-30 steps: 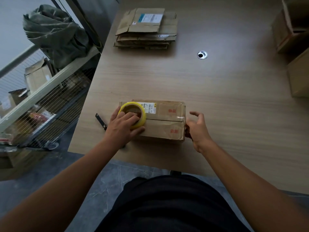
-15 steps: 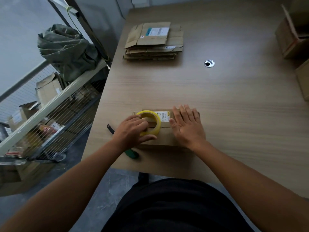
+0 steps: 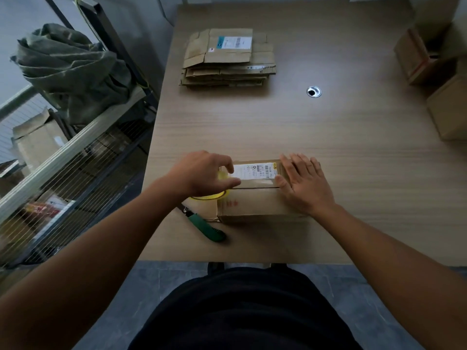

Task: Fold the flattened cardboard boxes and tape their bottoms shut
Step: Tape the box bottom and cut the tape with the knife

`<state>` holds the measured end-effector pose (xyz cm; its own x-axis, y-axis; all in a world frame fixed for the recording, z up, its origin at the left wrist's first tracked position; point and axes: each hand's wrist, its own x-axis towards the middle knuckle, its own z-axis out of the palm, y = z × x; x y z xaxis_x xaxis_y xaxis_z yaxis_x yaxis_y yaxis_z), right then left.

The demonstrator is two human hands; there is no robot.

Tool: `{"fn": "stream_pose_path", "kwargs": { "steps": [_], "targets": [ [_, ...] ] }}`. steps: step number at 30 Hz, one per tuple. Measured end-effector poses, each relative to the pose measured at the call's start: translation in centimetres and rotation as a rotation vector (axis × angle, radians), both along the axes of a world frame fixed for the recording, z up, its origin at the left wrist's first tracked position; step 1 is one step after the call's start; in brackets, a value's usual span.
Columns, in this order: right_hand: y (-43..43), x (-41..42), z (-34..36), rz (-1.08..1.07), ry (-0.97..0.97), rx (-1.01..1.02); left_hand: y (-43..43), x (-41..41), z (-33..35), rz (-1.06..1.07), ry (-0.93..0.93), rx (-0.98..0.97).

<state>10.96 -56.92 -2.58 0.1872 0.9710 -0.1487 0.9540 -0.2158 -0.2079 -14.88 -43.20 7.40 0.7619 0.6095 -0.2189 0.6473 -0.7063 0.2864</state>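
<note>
A folded cardboard box (image 3: 252, 203) sits near the table's front edge, flaps up, with a white label on its far flap. Clear tape runs along the seam between the flaps. My left hand (image 3: 202, 173) grips the yellow tape roll (image 3: 212, 195) at the box's left end; the hand hides most of the roll. My right hand (image 3: 303, 183) lies flat with straight fingers on the right part of the box top, pressing the tape. A stack of flattened boxes (image 3: 227, 59) lies at the far side of the table.
A green-handled box cutter (image 3: 207, 226) lies on the wooden table (image 3: 353, 160) just left of the box. Assembled boxes (image 3: 429, 64) stand at the right edge. A round cable grommet (image 3: 314, 91) is mid-table. A wire rack (image 3: 63, 160) holding a green sack stands left of the table.
My left hand pulled the tape roll leftward across the box top to its left end. My right hand came from the box's right side onto the top and now presses flat there.
</note>
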Motion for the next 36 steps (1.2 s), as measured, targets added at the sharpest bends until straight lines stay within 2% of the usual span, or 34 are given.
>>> {"fn": "stream_pose_path", "kwargs": {
  "steps": [5,8,12,20,24,27,29,36],
  "targets": [
    [0.3,-0.7,0.3,-0.043,-0.041,-0.01,2.5,-3.5,-1.2,0.031,0.104,-0.052],
    [0.5,-1.0,0.1,-0.048,-0.064,-0.007,3.1,-4.4,-3.5,0.077,0.064,-0.101],
    [0.6,-0.8,-0.1,-0.049,-0.094,-0.006,3.9,-4.0,-5.5,0.094,0.07,-0.038],
    [1.2,-0.8,-0.5,-0.09,-0.07,-0.015,6.0,-3.5,-7.5,0.124,0.07,-0.338],
    [2.3,-0.9,0.0,-0.17,-0.038,-0.041,6.7,-3.1,-7.3,0.077,-0.015,-0.337],
    [3.9,-1.9,1.2,-0.275,-0.017,-0.141,6.7,-3.0,-7.6,0.092,-0.085,-0.348],
    [5.2,-3.9,1.6,-0.267,-0.039,-0.187,6.6,-3.2,-7.8,0.091,-0.094,-0.38],
    [6.1,-7.3,0.9,-0.221,-0.07,-0.077,6.2,-3.3,-7.8,0.091,-0.123,-0.37]
  ]
}}
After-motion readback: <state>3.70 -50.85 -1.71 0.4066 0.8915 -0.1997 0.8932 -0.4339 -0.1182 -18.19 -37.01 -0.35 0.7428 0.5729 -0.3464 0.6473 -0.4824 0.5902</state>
